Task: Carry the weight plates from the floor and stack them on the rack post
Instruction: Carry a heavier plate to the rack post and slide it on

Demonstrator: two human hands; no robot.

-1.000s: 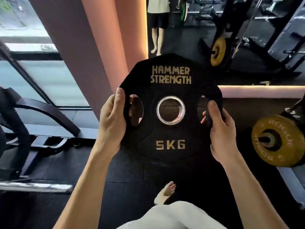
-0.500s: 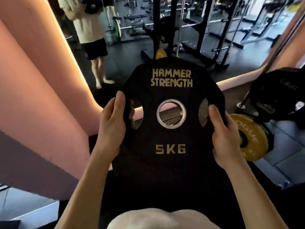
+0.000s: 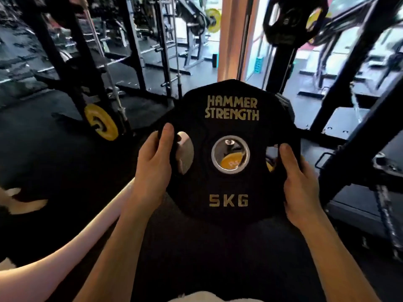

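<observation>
Head view: black rubber-coated round weight plate (image 3: 229,158), gold lettering "HAMMER STRENGTH" and "5KG", steel-ringed centre hole, held upright at mid-frame, off the floor. Left hand (image 3: 152,171) grips the left rim, thumb on the face beside the left grip cut-out. Right hand (image 3: 301,182) grips the right rim, thumb likewise; fingers of both wrap behind, out of sight. Floor (image 3: 54,162): dark rubber matting. Black steel rack uprights (image 3: 74,68) left; yellow plate (image 3: 101,122) low on one. Peach pillar (image 3: 231,38) behind. Background blurred.
</observation>
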